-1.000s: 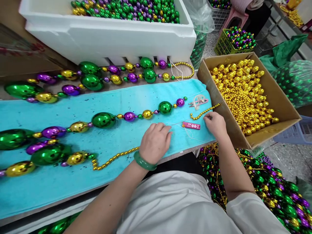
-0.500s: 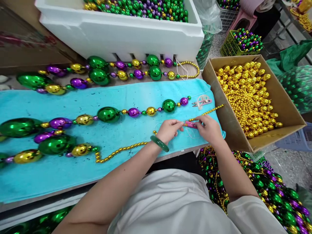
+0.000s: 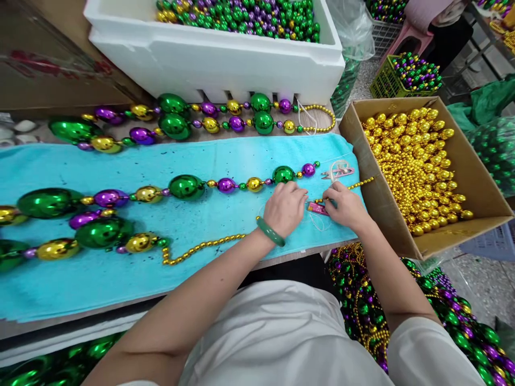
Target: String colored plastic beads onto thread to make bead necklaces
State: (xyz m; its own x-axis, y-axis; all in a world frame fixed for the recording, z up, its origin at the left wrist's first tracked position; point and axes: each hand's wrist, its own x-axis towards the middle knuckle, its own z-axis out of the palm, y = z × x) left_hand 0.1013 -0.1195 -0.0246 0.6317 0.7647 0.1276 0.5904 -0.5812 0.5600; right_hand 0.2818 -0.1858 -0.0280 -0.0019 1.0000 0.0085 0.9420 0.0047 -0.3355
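- Head view: the left grip, a bare hand with a green bangle at its wrist, has its fingers bent low over the blue cloth; the back of the hand hides the fingertips, so whether it grasps anything cannot be told.
- The right grip is near it on the right, thumb and fingers bent together at a short gold bead strand; whether they pinch it cannot be made out.
- That strand shows on both sides of the right grip, its middle covered by the hand.
- A pink-labelled item lies between the grips, just beside the right thumb, with thin white thread looped nearer the body.
- A long gold bead strand lies left of the left grip and passes out of sight at that forearm.
- Beyond the left grip runs a row of big beads, cut off at the left edge.
- Small snips lie just beyond the right grip, partly hidden by a white band.
- Right of the right grip stands a carton of gold beads; farther beyond both, a white foam box, cropped at the top.
- The right forearm and sleeve cover part of a bead heap.
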